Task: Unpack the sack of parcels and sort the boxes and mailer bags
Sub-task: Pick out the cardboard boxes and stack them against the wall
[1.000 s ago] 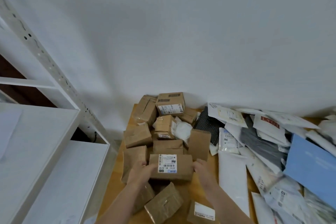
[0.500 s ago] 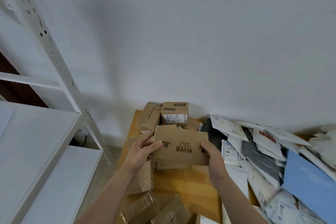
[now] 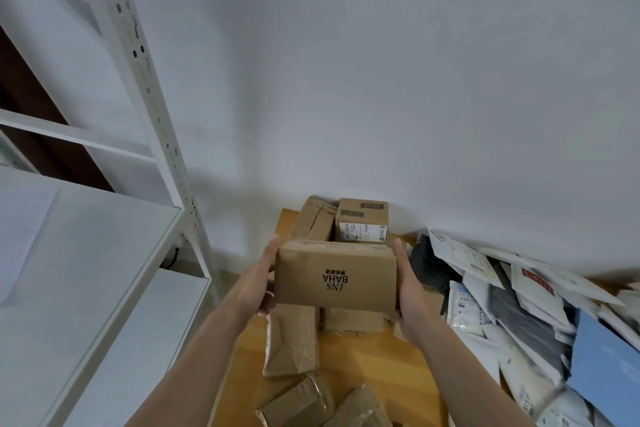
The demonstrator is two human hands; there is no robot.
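Note:
I hold a brown cardboard box [image 3: 336,276] printed "INS BAHA", upside down to me, lifted above the wooden table [image 3: 374,360]. My left hand [image 3: 261,279] grips its left end and my right hand [image 3: 408,284] grips its right end. Behind it a labelled box [image 3: 362,220] sits on top of other brown boxes against the wall. More taped boxes [image 3: 291,343] lie below the held one. A heap of white, grey and blue mailer bags [image 3: 512,308] covers the table's right side.
A white metal shelving unit [image 3: 86,270] stands on the left, its upright post [image 3: 152,107] close to the table's left edge. A plain white wall backs the table. Further brown boxes [image 3: 311,406] lie near the table's front edge.
Both hands have raised the box from the pile and turned it over, so its printed face now reads upside down. The view has tilted upward.

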